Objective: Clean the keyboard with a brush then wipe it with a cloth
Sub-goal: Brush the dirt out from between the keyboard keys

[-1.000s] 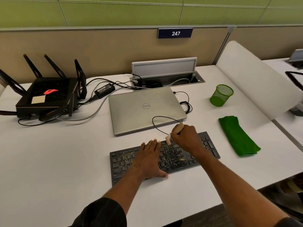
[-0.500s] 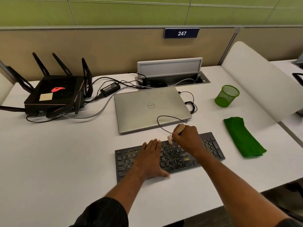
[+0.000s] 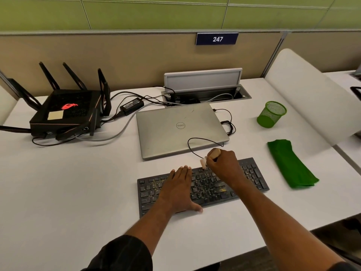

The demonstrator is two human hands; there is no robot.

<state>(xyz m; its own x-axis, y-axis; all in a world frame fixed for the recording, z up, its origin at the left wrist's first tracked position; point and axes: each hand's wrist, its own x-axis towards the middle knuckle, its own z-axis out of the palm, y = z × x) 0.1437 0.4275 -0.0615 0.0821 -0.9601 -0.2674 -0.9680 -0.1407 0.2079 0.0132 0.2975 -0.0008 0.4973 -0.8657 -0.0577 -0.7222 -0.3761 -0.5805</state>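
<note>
Keyboard [image 3: 252, 173]: my left hand [image 3: 178, 189] lay flat on its keys, my right hand [image 3: 224, 166] gripped the brush [image 3: 214, 152] at its 12 o'clock edge; laptop [image 3: 179, 128] just beyond, cloth [image 3: 289, 163] at 3 o'clock.

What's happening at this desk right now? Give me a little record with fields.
left hand: flat on the keyboard
right hand: grips a brush, bristles at the top key row
keyboard: yellowish crumbs among the keys
cloth: green, folded, lying right of the keyboard, not held
behind: closed laptop, green mesh cup, black router
</note>
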